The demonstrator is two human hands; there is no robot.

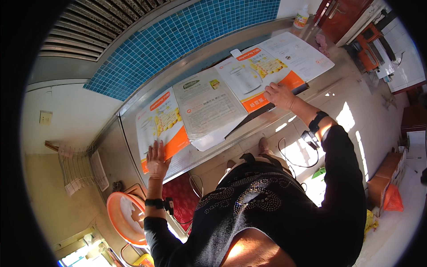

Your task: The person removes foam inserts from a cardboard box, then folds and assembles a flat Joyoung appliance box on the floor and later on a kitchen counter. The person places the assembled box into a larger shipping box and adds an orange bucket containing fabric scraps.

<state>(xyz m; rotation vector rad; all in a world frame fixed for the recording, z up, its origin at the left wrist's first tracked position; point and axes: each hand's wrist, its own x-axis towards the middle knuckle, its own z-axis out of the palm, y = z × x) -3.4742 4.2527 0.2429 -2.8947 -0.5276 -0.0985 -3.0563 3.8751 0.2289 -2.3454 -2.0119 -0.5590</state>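
Observation:
A flattened printed cardboard box (209, 104) lies unfolded across a steel counter (133, 118), its white, orange and grey panels side by side. On the lower corner of its left panel rests my left hand (157, 161), fingers spread and flat, holding nothing. My right hand (280, 96) is at the near edge of the orange-striped panel right of the middle, its fingers bent and closed on the cardboard there. The thumb's exact place is hard to see. A dark gap shows under the box's near edge beside this hand.
A white bottle (301, 18) and a pink cloth (321, 44) sit at the counter's far right. Blue tiles (178, 49) line the wall behind. An orange-rimmed basin (116, 222) stands lower left; a wire rack (78, 171) is farther left. A cable (289, 167) hangs near my right arm.

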